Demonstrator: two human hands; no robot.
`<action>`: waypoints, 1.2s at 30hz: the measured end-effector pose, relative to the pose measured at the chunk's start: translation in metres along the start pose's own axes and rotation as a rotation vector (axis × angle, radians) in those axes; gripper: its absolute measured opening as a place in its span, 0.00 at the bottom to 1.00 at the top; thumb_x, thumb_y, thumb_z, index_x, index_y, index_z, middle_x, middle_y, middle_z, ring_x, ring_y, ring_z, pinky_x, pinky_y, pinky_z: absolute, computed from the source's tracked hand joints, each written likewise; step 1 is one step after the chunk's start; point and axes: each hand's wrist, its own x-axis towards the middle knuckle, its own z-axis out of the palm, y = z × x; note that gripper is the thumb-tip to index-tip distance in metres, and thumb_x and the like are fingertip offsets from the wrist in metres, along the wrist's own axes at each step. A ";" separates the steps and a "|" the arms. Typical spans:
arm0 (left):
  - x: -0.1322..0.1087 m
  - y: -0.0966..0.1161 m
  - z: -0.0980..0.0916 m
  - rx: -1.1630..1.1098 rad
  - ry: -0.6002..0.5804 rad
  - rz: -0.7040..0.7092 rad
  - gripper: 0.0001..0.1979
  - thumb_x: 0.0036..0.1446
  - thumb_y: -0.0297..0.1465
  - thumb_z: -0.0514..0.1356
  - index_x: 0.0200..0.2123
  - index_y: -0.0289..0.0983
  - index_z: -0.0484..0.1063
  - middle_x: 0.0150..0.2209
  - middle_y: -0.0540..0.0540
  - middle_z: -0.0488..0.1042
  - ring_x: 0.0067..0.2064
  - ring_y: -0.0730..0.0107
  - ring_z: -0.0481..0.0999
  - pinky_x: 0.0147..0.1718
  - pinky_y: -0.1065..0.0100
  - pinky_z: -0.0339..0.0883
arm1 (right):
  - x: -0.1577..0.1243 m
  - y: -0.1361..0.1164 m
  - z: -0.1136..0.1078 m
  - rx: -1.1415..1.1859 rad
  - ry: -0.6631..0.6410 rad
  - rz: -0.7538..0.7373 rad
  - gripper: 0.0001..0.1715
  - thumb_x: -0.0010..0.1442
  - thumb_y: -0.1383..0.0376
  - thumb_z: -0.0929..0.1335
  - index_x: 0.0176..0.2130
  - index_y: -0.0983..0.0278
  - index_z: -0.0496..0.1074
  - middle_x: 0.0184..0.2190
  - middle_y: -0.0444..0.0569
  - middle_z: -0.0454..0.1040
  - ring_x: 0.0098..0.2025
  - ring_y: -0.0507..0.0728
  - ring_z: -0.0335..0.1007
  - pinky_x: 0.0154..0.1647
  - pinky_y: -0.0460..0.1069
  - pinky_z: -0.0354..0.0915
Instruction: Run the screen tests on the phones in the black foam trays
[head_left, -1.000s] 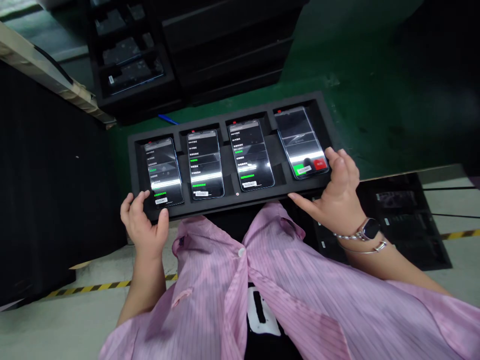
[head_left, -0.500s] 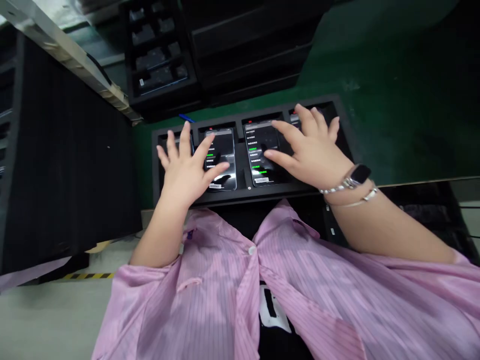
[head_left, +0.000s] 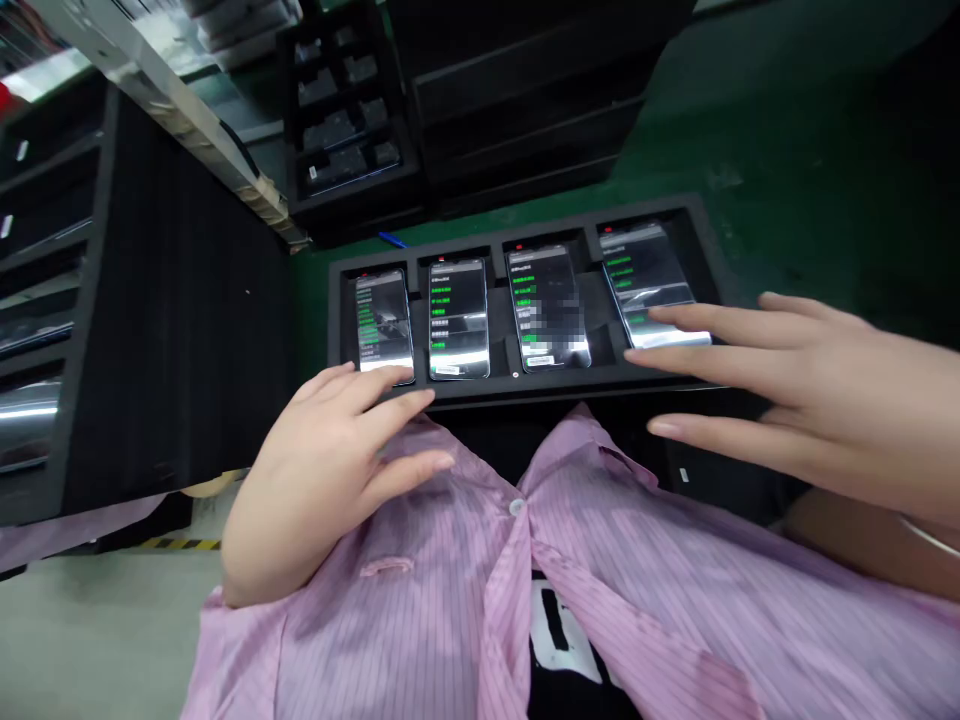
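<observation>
A black foam tray (head_left: 525, 385) lies on the green table in front of me and holds several phones with lit screens, among them the leftmost phone (head_left: 382, 322) and the rightmost phone (head_left: 646, 275). My left hand (head_left: 330, 470) hovers open over the tray's near left corner, fingers spread, holding nothing. My right hand (head_left: 810, 390) is open too, fingers stretched out flat; its fingertips reach the lower end of the rightmost phone. My pink striped shirt (head_left: 480, 590) fills the bottom of the view.
Stacks of black trays (head_left: 525, 90) stand at the back of the green table (head_left: 787, 200), one open tray (head_left: 345, 130) holding dark parts. A tall black rack (head_left: 150, 320) stands at my left. Yellow-black floor tape (head_left: 180, 544) shows below it.
Both hands have drawn back from over the phone screens toward me. The left now sits at the tray's near left corner and the right at the rightmost phone's near end.
</observation>
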 end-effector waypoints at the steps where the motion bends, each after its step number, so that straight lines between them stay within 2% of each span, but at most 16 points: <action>1: 0.003 -0.002 0.010 0.022 0.035 -0.017 0.30 0.67 0.58 0.53 0.60 0.47 0.77 0.63 0.42 0.74 0.62 0.43 0.75 0.63 0.41 0.67 | 0.002 -0.005 0.010 0.006 -0.042 -0.040 0.46 0.65 0.28 0.49 0.51 0.46 0.80 0.54 0.52 0.77 0.62 0.74 0.71 0.58 0.81 0.66; 3: 0.012 -0.006 0.033 0.047 0.091 -0.075 0.32 0.66 0.58 0.56 0.63 0.45 0.74 0.68 0.38 0.68 0.66 0.38 0.70 0.65 0.37 0.63 | 0.004 -0.011 0.034 -0.009 -0.062 -0.038 0.44 0.66 0.30 0.54 0.60 0.49 0.75 0.63 0.57 0.70 0.67 0.79 0.63 0.62 0.86 0.57; 4: 0.017 -0.007 0.046 0.053 0.105 -0.113 0.33 0.65 0.58 0.58 0.64 0.45 0.73 0.69 0.36 0.65 0.67 0.36 0.67 0.66 0.34 0.60 | 0.005 -0.012 0.047 -0.031 -0.044 0.001 0.43 0.66 0.31 0.57 0.63 0.51 0.74 0.66 0.59 0.66 0.67 0.81 0.61 0.62 0.86 0.55; 7: 0.033 -0.008 0.076 0.061 0.080 -0.220 0.34 0.60 0.57 0.64 0.63 0.46 0.73 0.72 0.33 0.59 0.68 0.30 0.63 0.67 0.23 0.47 | 0.009 -0.009 0.079 -0.083 -0.027 0.063 0.41 0.65 0.33 0.62 0.62 0.55 0.74 0.67 0.64 0.60 0.64 0.85 0.61 0.60 0.86 0.57; 9: 0.046 -0.011 0.088 0.060 0.037 -0.280 0.34 0.59 0.56 0.66 0.63 0.46 0.74 0.72 0.33 0.58 0.68 0.25 0.62 0.65 0.19 0.43 | 0.016 -0.002 0.094 -0.116 -0.001 0.098 0.39 0.63 0.35 0.67 0.60 0.56 0.75 0.65 0.65 0.61 0.62 0.86 0.61 0.57 0.86 0.58; 11: 0.063 -0.019 0.094 0.052 0.036 -0.337 0.34 0.58 0.56 0.67 0.63 0.47 0.74 0.72 0.33 0.57 0.67 0.21 0.61 0.64 0.17 0.43 | 0.031 0.008 0.104 -0.117 0.037 0.137 0.38 0.61 0.36 0.70 0.59 0.55 0.76 0.64 0.65 0.62 0.61 0.86 0.61 0.57 0.86 0.57; 13: 0.086 -0.034 0.096 0.032 0.086 -0.391 0.33 0.57 0.55 0.67 0.62 0.50 0.75 0.72 0.35 0.57 0.67 0.19 0.61 0.63 0.15 0.42 | 0.053 0.020 0.111 -0.089 0.068 0.176 0.38 0.59 0.35 0.72 0.57 0.55 0.77 0.63 0.63 0.63 0.61 0.84 0.61 0.58 0.87 0.52; 16: 0.120 -0.059 0.096 -0.016 0.132 -0.455 0.29 0.57 0.53 0.69 0.59 0.51 0.77 0.72 0.37 0.57 0.68 0.18 0.58 0.63 0.14 0.38 | 0.087 0.039 0.116 -0.039 0.092 0.229 0.43 0.58 0.31 0.70 0.54 0.61 0.77 0.64 0.64 0.63 0.63 0.83 0.59 0.61 0.87 0.47; 18: 0.132 -0.067 0.092 -0.052 0.126 -0.481 0.27 0.57 0.52 0.69 0.58 0.51 0.78 0.73 0.38 0.56 0.69 0.17 0.57 0.63 0.14 0.34 | 0.100 0.043 0.113 -0.025 0.088 0.259 0.46 0.57 0.30 0.70 0.53 0.65 0.76 0.65 0.66 0.61 0.64 0.85 0.58 0.61 0.87 0.46; 20: 0.129 -0.066 0.085 -0.078 0.172 -0.463 0.27 0.58 0.52 0.68 0.58 0.51 0.77 0.75 0.40 0.53 0.70 0.20 0.55 0.65 0.16 0.33 | 0.100 0.037 0.104 -0.034 0.101 0.270 0.45 0.60 0.32 0.70 0.55 0.65 0.75 0.68 0.67 0.57 0.65 0.86 0.56 0.62 0.87 0.46; 22: 0.114 -0.056 0.077 -0.086 0.280 -0.402 0.30 0.59 0.53 0.67 0.62 0.51 0.74 0.76 0.41 0.49 0.72 0.24 0.52 0.67 0.19 0.33 | 0.088 0.021 0.092 -0.050 0.142 0.245 0.41 0.64 0.38 0.70 0.62 0.62 0.70 0.71 0.65 0.52 0.69 0.87 0.52 0.65 0.85 0.47; 25: 0.083 -0.038 0.072 -0.079 0.362 -0.321 0.36 0.57 0.55 0.68 0.66 0.51 0.69 0.76 0.41 0.48 0.75 0.31 0.49 0.70 0.25 0.37 | 0.060 -0.004 0.083 -0.027 0.152 0.136 0.43 0.68 0.44 0.68 0.72 0.58 0.57 0.74 0.63 0.51 0.74 0.80 0.47 0.71 0.79 0.46; 27: 0.068 -0.029 0.077 -0.059 0.333 -0.300 0.37 0.57 0.56 0.68 0.65 0.50 0.69 0.76 0.40 0.51 0.75 0.34 0.49 0.71 0.28 0.38 | 0.044 -0.014 0.088 0.016 0.120 0.052 0.45 0.69 0.45 0.66 0.74 0.61 0.51 0.71 0.63 0.57 0.74 0.77 0.49 0.73 0.78 0.45; 29: 0.061 -0.025 0.087 -0.023 0.289 -0.300 0.37 0.57 0.56 0.67 0.64 0.47 0.70 0.75 0.37 0.54 0.75 0.33 0.49 0.71 0.28 0.37 | 0.035 -0.017 0.100 0.043 0.106 -0.004 0.46 0.70 0.44 0.63 0.74 0.65 0.50 0.68 0.63 0.63 0.73 0.76 0.52 0.72 0.78 0.46; 32: 0.062 -0.026 0.104 0.010 0.256 -0.320 0.36 0.59 0.57 0.65 0.64 0.44 0.71 0.74 0.34 0.56 0.75 0.32 0.48 0.70 0.27 0.37 | 0.032 -0.018 0.118 0.022 0.129 -0.033 0.46 0.71 0.43 0.62 0.73 0.68 0.51 0.66 0.64 0.66 0.72 0.75 0.55 0.72 0.77 0.49; 36: 0.067 -0.030 0.114 0.021 0.228 -0.331 0.37 0.62 0.57 0.61 0.68 0.45 0.66 0.75 0.36 0.54 0.76 0.32 0.46 0.71 0.27 0.38 | 0.033 -0.020 0.124 -0.037 0.155 -0.071 0.44 0.73 0.44 0.60 0.73 0.69 0.53 0.66 0.64 0.67 0.72 0.74 0.56 0.73 0.74 0.50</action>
